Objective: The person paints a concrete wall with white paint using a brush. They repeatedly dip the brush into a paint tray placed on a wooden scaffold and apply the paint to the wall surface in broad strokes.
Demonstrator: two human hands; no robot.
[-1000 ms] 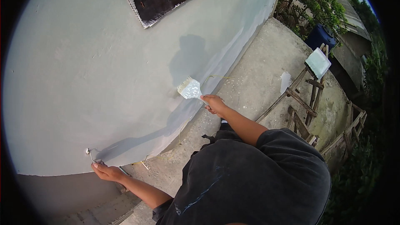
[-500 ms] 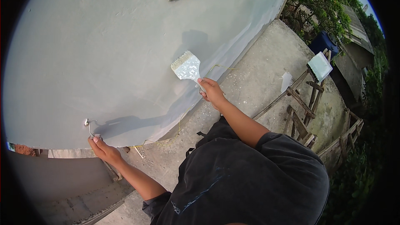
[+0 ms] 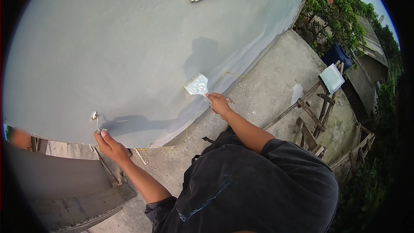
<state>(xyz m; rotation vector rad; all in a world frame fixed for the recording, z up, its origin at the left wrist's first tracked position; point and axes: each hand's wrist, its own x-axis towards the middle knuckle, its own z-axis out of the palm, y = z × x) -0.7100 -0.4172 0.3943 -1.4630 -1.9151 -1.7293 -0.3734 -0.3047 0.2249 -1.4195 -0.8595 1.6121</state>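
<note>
Holding a wide scraper (image 3: 197, 85) tight, the right hand (image 3: 219, 103) presses its blade flat on the grey wall (image 3: 108, 51), up and left of the fingers. The left hand (image 3: 110, 146) grips a small metal hook (image 3: 96, 121) low on the wall.

rough concrete ground (image 3: 276, 82) at wall foot; white sheet (image 3: 296, 93) lies flat on it, wooden frame (image 3: 308, 121) beside.

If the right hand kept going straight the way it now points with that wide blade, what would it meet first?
The right hand holds a wide pale scraper aimed up and left at the grey plastered wall. The blade looks already at or on the wall, so the wall would come first, though the fisheye depth is uncertain.
</note>
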